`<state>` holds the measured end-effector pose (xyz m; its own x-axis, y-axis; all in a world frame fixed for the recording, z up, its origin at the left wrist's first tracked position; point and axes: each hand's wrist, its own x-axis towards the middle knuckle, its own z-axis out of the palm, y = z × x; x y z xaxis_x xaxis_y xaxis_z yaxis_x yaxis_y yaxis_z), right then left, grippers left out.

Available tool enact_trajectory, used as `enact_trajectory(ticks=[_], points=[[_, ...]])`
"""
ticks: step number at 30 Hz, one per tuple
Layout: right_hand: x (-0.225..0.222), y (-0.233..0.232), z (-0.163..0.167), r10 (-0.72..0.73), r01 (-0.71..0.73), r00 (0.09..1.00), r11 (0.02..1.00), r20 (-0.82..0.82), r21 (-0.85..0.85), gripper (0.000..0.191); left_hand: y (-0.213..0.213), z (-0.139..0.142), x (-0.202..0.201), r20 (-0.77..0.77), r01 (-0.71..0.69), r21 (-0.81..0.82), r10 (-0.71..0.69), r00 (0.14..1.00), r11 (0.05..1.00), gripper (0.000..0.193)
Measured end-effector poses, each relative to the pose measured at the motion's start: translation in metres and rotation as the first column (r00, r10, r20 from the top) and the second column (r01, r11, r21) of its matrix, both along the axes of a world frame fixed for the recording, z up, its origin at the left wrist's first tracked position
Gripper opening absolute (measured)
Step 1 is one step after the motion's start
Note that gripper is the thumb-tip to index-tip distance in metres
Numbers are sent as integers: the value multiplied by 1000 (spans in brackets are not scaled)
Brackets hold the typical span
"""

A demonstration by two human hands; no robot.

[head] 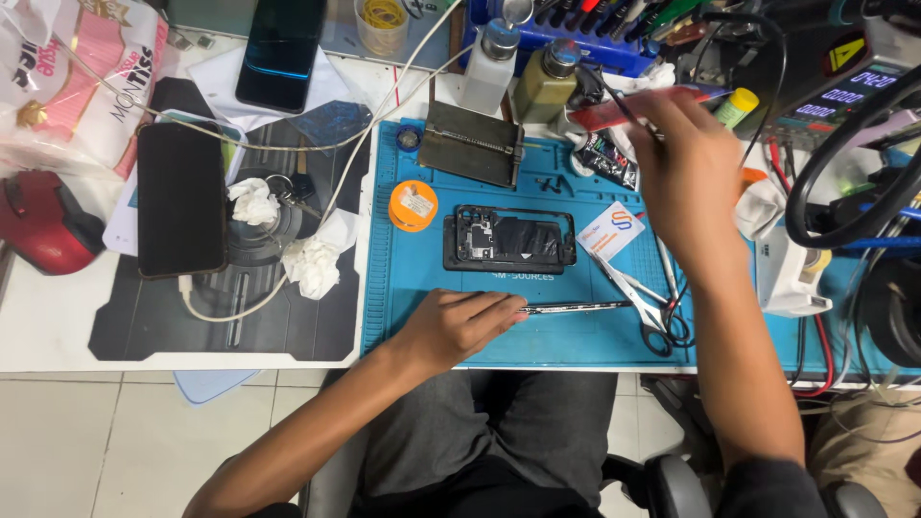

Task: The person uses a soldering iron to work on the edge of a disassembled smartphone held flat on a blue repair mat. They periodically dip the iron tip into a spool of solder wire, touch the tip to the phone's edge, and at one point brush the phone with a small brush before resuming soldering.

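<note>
The left hand point(459, 323) rests on the blue mat point(403, 307), fingers curled on a thin metal strip point(576, 308) lying flat. The right hand point(686, 163) is raised, pinching a red tool point(638, 107). Between them lies an opened phone point(508, 240). Beyond stand two capped bottles point(523, 72), contents unclear, and a clear cup point(383, 24) holding yellow bands

head cam: I get one view, worn on the head, looking steeply down | range: close, arm's reach above the blue work mat point(422, 317) | framing: bench edge runs 9 to 3 o'clock, lap and floor tiles point(106, 441) toward 6, tool clutter toward 12 | shared views: none
</note>
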<state>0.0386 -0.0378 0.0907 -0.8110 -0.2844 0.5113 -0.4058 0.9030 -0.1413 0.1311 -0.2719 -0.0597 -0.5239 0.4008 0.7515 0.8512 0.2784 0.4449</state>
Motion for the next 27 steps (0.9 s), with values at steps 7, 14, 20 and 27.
enact_trajectory(ticks=[7, 14, 20, 27], points=[[-76, -82, 1, 142, -130, 986, 982, -85, 134, 32, -1, 6, -1, 17, 2, 10, -2, 1000, 1000, 17], [-68, -78, -5, 171, -174, 984, 983, -52, -61, 34, -3, 3, 1, 9, 24, -10, -24, 1000, 1000, 19], [-71, -67, -15, 160, -183, 977, 968, -142, -171, 27, -2, 2, 1, 41, 34, -22, -33, 999, 999, 19], [-67, -53, -24, 187, -218, 970, 952, -157, -215, 29, -3, 11, -2, -4, 9, -20, -9, 1000, 1000, 21]])
